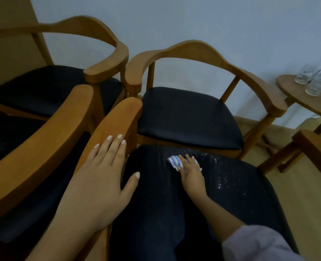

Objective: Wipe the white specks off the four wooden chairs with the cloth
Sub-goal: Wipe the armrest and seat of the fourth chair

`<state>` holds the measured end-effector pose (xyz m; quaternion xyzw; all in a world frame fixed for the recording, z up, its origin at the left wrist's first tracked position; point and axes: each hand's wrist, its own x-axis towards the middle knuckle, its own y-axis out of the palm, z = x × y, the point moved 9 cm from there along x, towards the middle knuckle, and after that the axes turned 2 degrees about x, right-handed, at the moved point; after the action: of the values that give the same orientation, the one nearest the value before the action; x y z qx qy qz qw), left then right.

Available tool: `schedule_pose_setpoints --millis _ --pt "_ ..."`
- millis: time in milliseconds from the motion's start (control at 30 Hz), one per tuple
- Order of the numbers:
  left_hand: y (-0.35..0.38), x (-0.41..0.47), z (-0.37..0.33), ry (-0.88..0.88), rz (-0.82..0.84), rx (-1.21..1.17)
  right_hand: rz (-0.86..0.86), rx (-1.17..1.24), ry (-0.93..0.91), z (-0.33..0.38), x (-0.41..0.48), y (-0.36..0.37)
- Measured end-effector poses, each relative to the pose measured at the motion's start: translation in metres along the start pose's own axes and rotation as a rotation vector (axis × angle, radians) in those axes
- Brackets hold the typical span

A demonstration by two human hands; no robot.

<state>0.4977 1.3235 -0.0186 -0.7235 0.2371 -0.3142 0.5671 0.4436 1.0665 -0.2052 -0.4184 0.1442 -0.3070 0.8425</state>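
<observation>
Pale blue-grey wall [212,25] runs behind everything, with light wood floor [297,185] showing at 3 o'clock. Four wooden chairs with black seats stand packed together. The near right chair [231,204] fills the view from the centre down to 5 o'clock, and the far right chair [193,48] sits straight behind it at 12 to 1 o'clock. The far left chair [92,25] is at 10 to 11 o'clock. The near left chair [43,140] is at 8 to 9 o'clock, its arm running just beside the neighbouring arm.

White specks [220,172] are scattered over the seat of the near right chair, mostly on its far half towards 2 o'clock. The cloth [174,162], blue-and-white striped and bunched small, lies on that seat at the near edge of the speckled patch. The right grip [192,175] rests on top of it, fingers laid across the cloth and pressing it onto the seat rather than wrapped round it. A lilac sleeve [259,243] covers the forearm at 5 o'clock.

The left grip [99,178] lies flat and spread on that chair's left armrest [118,119], fingers straight, thumb hanging off the inner edge, holding nothing.

At 2 to 3 o'clock a small round wooden desk [295,91] carries several clear glasses [314,85].
</observation>
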Motion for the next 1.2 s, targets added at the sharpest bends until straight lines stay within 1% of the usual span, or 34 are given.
schedule_pose_setpoints --millis 100,233,300,433,533,567,633,700,767,900,1000,1033,1133,1200 --pt "-0.001 0.001 -0.001 0.002 0.009 -0.004 -0.021 0.028 0.013 -0.002 0.029 0.0" --pt "0.005 0.004 0.003 0.0 -0.004 0.019 -0.014 -0.004 0.078 -0.006 0.071 0.001" --pt "0.01 0.004 0.006 -0.007 0.034 0.056 -0.002 -0.022 0.104 -0.01 0.087 0.004" --pt "0.014 0.005 0.008 0.029 0.065 0.094 0.001 -0.06 0.074 -0.008 0.096 0.008" --pt "0.013 0.003 0.007 0.008 0.073 0.075 0.011 -0.065 0.053 -0.006 0.09 0.004" --pt "0.011 0.003 0.006 -0.011 0.083 0.062 0.016 -0.064 0.045 -0.004 0.086 0.003" --pt "0.002 0.002 0.003 -0.012 0.022 0.013 0.037 -0.063 0.018 0.002 0.076 0.001" --pt "0.001 0.001 0.001 -0.004 0.054 0.029 0.041 -0.036 -0.01 0.009 0.062 0.001" --pt "-0.004 0.001 0.0 -0.013 0.02 0.026 0.031 -0.02 -0.036 0.013 0.043 0.001" --pt "-0.005 -0.002 0.001 -0.017 -0.023 0.008 0.026 -0.099 -0.075 0.02 -0.003 0.009" --pt "-0.003 -0.002 0.001 -0.019 -0.015 -0.005 0.06 -0.115 -0.082 0.022 -0.039 0.015" --pt "-0.003 -0.003 0.001 -0.015 -0.015 -0.008 0.068 -0.105 -0.106 0.024 -0.053 0.018" --pt "-0.002 -0.003 0.0 -0.006 -0.011 -0.022 0.069 -0.119 -0.266 0.033 -0.095 0.026" --pt "-0.002 -0.003 0.0 0.004 -0.014 -0.026 0.127 -0.147 -0.293 0.034 -0.11 0.034"
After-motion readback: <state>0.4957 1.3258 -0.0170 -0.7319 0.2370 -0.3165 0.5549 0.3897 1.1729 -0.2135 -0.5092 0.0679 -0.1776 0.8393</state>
